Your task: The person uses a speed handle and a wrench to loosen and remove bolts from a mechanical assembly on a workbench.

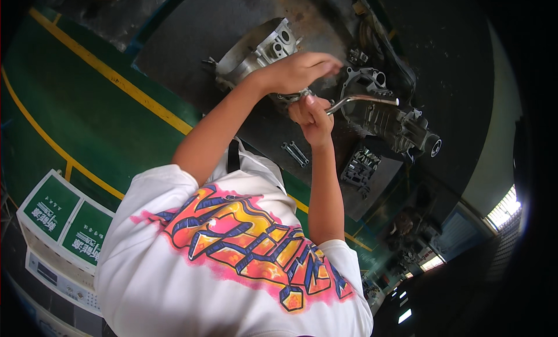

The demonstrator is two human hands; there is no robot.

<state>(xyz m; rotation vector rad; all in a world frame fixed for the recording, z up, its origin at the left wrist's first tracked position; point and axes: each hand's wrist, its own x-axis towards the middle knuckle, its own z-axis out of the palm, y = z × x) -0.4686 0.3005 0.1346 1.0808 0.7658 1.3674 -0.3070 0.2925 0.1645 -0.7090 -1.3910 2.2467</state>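
My right hand (313,117) is closed around a bent metal bar (375,98), which looks like a wrench handle. The bar's free end reaches out to the right. My left hand (295,71) hovers just beyond it, fingers stretched out and slightly blurred, with no object visible in it. Partly hidden behind that hand and forearm is a silver bell-shaped gearbox housing (241,55) with ports on its side. Whether the bar's other end engages the housing is hidden by my hands. A second, ribbed transmission case (386,119) lies to the right, under the bar's free end.
Two open-end wrenches (295,154) lie on the dark workbench (264,119) beside my right forearm. Farther right sits a flat metal block with channels (360,167). Dark cables (407,66) run behind the transmission case. Yellow lines cross the green floor (87,98), left.
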